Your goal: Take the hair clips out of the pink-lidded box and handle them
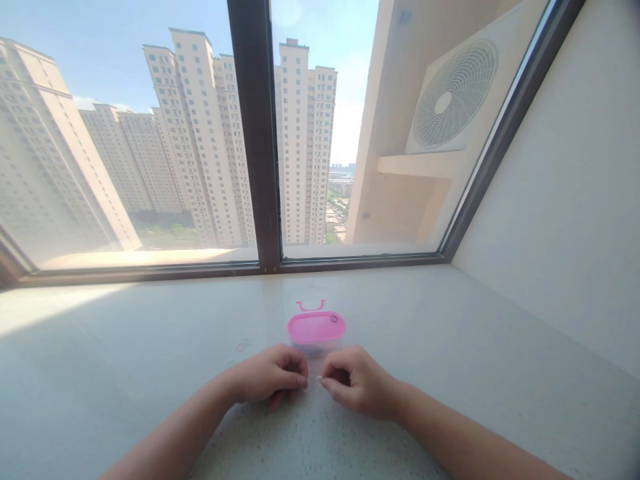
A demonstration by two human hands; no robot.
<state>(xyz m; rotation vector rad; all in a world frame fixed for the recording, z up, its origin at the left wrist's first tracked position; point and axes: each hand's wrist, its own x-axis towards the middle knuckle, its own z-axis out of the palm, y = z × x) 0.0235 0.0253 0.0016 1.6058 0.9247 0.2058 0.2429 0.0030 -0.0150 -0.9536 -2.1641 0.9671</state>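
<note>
My left hand [280,375] is closed in a pinch on a small pale loop [306,386], low over the sill. Facing it, my right hand [357,383] pinches another small pale piece [319,379], too small to make out fully. A narrow gap separates the two sets of fingertips. Just beyond them stands a clear plastic box with a pink lid [315,327], its lower front partly hidden by my hands. Behind the lid lies a pink handle [311,307]. Left of the box are a few thin coloured loops [243,346].
The pale speckled sill [125,373] extends to both sides. A dark window frame [267,263] closes it off at the back, with tall buildings and an air-conditioner unit outside. A white wall [560,200] rises on the right.
</note>
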